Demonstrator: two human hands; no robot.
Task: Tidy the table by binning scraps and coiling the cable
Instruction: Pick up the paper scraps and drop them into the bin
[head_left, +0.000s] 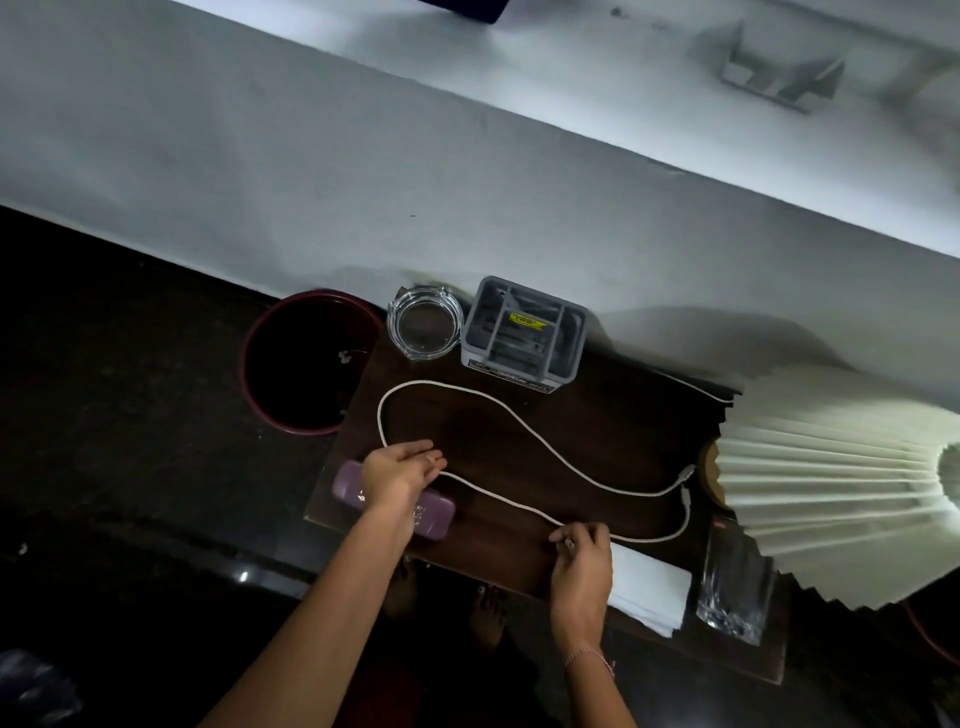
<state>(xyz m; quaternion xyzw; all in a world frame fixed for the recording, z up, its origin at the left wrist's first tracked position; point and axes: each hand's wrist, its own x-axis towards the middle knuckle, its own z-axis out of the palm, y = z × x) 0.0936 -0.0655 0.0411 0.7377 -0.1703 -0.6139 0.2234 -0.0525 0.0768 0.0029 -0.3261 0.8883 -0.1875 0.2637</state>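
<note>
While the white cable (519, 426) lies in one long loose loop across the dark table (597, 415), just in front of the grey organiser (524, 332), the coiling step looks to be in hand. Nearer than the organiser, the right hand (582, 566) pinches the cable's near strand; the left hand (402, 470) is loosely cupped where the loop bends, though I cannot tell whether it grips. To the organiser's left, the red bin (311, 364) stands beside the table. Next, probably, slack must be drawn in as even turns.

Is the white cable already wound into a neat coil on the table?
No: the white cable lies in one long open loop across the table, each hand holding a part.
</note>
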